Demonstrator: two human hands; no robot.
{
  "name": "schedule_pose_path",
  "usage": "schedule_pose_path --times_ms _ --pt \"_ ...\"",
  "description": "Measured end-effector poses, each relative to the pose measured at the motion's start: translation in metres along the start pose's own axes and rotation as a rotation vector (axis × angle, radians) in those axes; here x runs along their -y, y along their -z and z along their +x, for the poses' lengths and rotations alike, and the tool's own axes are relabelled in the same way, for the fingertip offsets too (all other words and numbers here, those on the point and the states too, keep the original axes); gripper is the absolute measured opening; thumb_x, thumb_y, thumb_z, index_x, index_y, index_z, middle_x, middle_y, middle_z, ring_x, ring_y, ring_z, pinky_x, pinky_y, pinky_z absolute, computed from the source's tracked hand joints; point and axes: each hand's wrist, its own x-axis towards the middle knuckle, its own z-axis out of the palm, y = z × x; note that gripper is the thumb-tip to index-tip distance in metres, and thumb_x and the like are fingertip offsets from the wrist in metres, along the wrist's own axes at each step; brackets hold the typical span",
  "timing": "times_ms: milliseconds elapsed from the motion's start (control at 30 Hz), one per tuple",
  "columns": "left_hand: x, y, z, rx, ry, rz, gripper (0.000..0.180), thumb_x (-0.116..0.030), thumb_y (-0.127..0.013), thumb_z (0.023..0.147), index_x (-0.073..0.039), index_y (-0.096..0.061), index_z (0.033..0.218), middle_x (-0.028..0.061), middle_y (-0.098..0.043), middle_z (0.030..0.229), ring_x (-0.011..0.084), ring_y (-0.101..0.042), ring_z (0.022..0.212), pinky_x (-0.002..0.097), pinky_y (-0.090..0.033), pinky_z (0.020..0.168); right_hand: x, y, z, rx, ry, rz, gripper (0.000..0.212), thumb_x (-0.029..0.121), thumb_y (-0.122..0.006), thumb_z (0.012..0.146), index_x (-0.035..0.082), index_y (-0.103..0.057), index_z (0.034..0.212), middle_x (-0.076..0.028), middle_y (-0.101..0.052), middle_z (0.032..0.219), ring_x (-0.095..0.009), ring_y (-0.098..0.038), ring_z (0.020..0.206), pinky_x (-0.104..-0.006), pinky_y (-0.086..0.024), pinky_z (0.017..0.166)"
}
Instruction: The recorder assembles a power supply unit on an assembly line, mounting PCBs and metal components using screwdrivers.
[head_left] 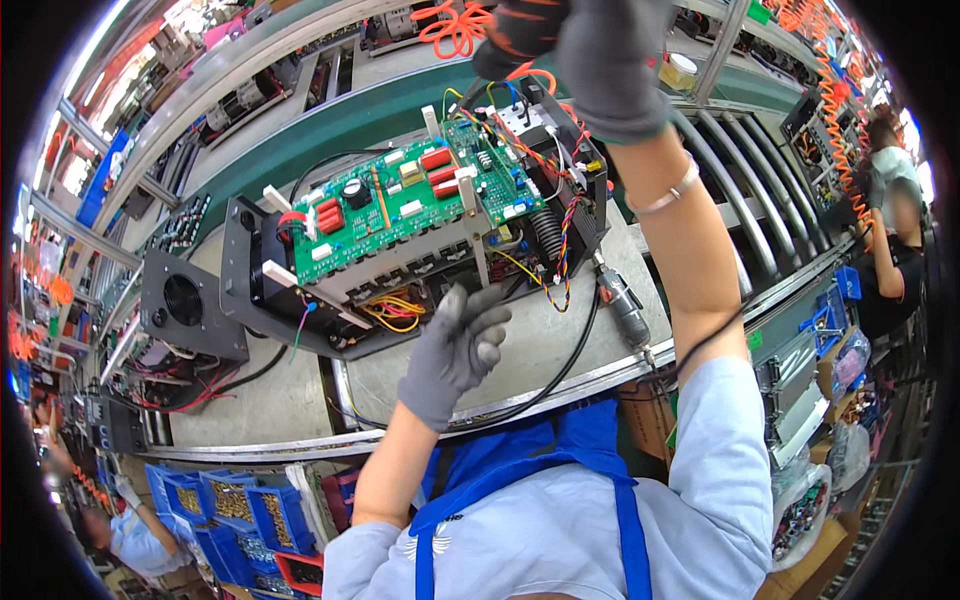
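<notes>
My right hand (615, 75), in a grey glove, is raised at the top of the view and closed around a black tool with orange stripes (525, 32), which looks like a power driver. Over the bench, my gloved left hand (455, 350) is empty, its fingers loosely curled and apart. Just beyond it stands an open black machine chassis (245, 255) carrying a green circuit board (385, 215) with red components, white posts and coloured wires. A yellow wire bundle (393, 312) shows beneath the board. The tool's tip is hard to make out.
A grey pneumatic driver (625, 305) lies on the bench right of the chassis, beside a black cable (560, 375). A fan panel (185, 300) stands at left, a roller conveyor (750, 200) at right. Blue parts bins (230, 500) sit lower left. Other people work at both sides.
</notes>
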Motion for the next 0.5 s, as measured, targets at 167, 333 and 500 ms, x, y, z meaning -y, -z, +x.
schedule_pose_path --times_ms 167,333,500 --pt "0.012 0.039 -0.026 -0.136 0.018 -0.087 0.048 -0.037 -0.054 0.095 0.001 -0.052 0.126 0.0159 -0.064 0.106 0.0198 -0.064 0.080 0.0250 -0.054 0.060 -0.027 0.003 0.014 0.014 -0.054 -0.113 0.017 0.013 -0.061 0.086 -0.001 -0.056 0.093 0.000 -0.055 0.064 -0.008 -0.055 0.052 -0.0240 -0.048 0.050" --pt "0.018 0.066 -0.050 -0.281 -0.056 -0.193 0.041 -0.034 -0.056 0.094 0.000 -0.057 0.119 0.0158 -0.065 0.102 0.0200 -0.063 0.078 0.0239 -0.052 0.059 -0.062 0.003 0.017 0.032 -0.019 -0.106 0.015 0.014 -0.062 0.086 0.003 -0.055 0.080 0.001 -0.054 0.060 -0.006 -0.053 0.050 -0.0237 -0.046 0.046" --pt "0.018 0.084 -0.057 -0.286 -0.051 -0.237 0.039 -0.033 -0.057 0.094 -0.001 -0.059 0.117 0.0156 -0.066 0.102 0.0207 -0.063 0.079 0.0242 -0.052 0.059 -0.057 0.000 0.017 0.009 -0.139 -0.115 0.016 0.016 -0.063 0.087 0.002 -0.056 0.083 0.000 -0.056 0.062 -0.008 -0.057 0.050 -0.0239 -0.047 0.045"
